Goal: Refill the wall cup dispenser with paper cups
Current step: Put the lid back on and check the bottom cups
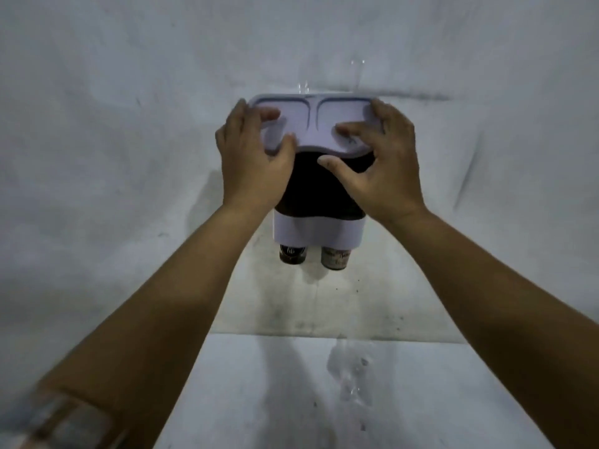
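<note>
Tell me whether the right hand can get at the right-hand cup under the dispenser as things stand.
Probably yes: the right hand rests on the lid, and nothing shows between it and the right-hand cup poking out below the dispenser.

rough whitewashed wall (129, 124), dark smudges and scuffs | pale glossy counter surface (259, 400) below, meeting the wall | small clear water splashes (350, 371) on counter, right of centre

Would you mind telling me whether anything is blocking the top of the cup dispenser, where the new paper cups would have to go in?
Yes: the pale lid covers the dispenser top, held by both the left hand and right hand.
</note>
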